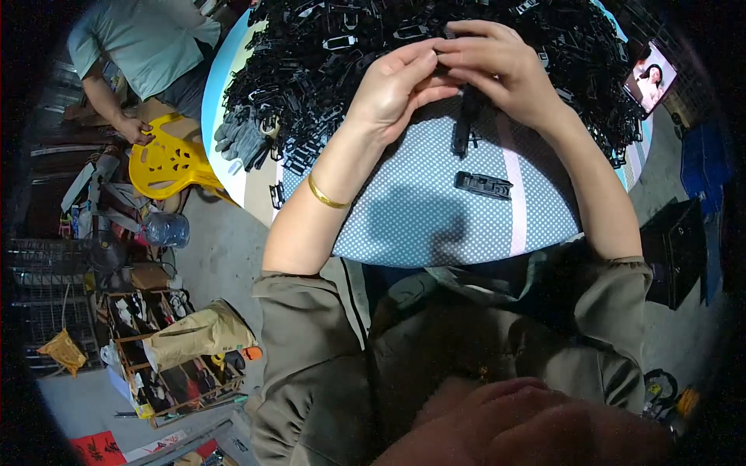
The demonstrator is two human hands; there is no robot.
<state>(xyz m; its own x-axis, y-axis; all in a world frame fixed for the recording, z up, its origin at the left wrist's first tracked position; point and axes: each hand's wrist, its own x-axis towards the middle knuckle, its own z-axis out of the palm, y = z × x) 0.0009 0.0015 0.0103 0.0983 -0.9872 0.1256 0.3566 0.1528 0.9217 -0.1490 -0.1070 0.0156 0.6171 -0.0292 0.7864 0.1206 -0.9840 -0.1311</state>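
My left hand (pixel 391 92) and my right hand (pixel 501 68) meet over the near edge of a big heap of black plastic parts (pixel 311 85). Thumb and fingers of the left are pinched together. The right hand's fingers are curled in against them, and what sits between the fingertips is too small and dark to make out. Below the right hand a long black plastic piece (pixel 461 133) reaches down over the dotted tablecloth (pixel 404 210); its upper end is hidden by the fingers. Nearer to me a black slotted plastic part (pixel 483 185) lies by itself on the cloth.
Grey gloves (pixel 242 140) lie at the heap's left edge. A phone (pixel 651 78) with a lit screen stands at the table's right. Beyond the left edge, another person (pixel 144 50) touches a yellow plastic chair (pixel 167 159). A rack with a tan sack (pixel 202 335) stands on the floor at lower left.
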